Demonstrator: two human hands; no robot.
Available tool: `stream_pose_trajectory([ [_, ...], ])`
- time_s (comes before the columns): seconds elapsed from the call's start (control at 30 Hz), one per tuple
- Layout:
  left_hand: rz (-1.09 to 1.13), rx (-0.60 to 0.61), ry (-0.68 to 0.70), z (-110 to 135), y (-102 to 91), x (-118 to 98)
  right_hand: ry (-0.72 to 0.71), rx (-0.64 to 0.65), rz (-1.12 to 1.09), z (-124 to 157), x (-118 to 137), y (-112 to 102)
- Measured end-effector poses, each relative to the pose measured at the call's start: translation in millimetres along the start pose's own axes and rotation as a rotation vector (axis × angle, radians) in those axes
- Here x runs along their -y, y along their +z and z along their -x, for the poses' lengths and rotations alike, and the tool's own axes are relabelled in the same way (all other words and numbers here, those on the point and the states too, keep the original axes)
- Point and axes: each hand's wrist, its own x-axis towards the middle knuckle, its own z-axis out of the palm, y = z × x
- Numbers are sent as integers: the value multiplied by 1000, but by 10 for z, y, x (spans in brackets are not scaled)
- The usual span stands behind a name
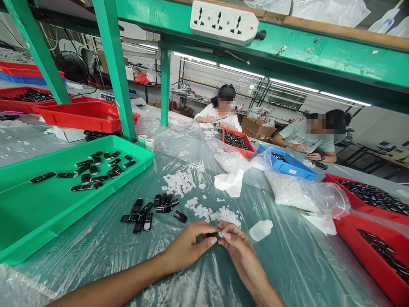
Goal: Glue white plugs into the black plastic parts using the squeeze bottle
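My left hand (pixel 188 245) is closed on a small black plastic casing (pixel 211 235), most of which is hidden by the fingers. Fingertips of my right hand (pixel 239 247) pinch a small white plastic piece (pixel 221 234) against the casing's end. Both hands meet just above the film-covered table. Left of them lies a loose group of glossy black casings (pixel 147 221), with one casing (pixel 180 216) closer to my left hand. Small white pieces (pixel 203 211) are scattered right beyond my fingers, and a larger pile (pixel 179 183) sits farther back. A translucent squeeze bottle (pixel 261 230) lies beside my right hand.
A green tray (pixel 64 213) with several black casings stands at left. Red trays (pixel 361 238) of dark parts line the right edge. Bags of white pieces (pixel 287 189) and a blue tray (pixel 290 168) lie beyond. Green posts (pixel 115 68) rise from the table; two people sit opposite.
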Motion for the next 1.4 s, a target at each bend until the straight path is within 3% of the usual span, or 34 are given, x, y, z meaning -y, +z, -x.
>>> stream_pose_trajectory([
  [0.53, -76, 27, 85, 7, 22, -51, 232, 62, -487, 45, -96, 52],
  [0.77, -55, 20, 95, -6, 20, -55, 238, 67, -583, 20, -131, 86],
  [0.87, 148, 93, -17, -41, 11, 3, 214, 12, -477, 15, -161, 81],
  [0.97, 490, 205, -240, -76, -7, 77, 72, -93, -215, 13, -181, 75],
  [1.1, 766, 189, -417, -89, -35, 117, -76, -179, 15, -13, -197, 66],
  [1.2, 802, 182, -444, -87, -46, 110, -116, -186, 68, -33, -200, 70],
  [1.4, 694, 142, -358, -71, -29, 107, -174, -174, 203, 3, -195, 107],
])
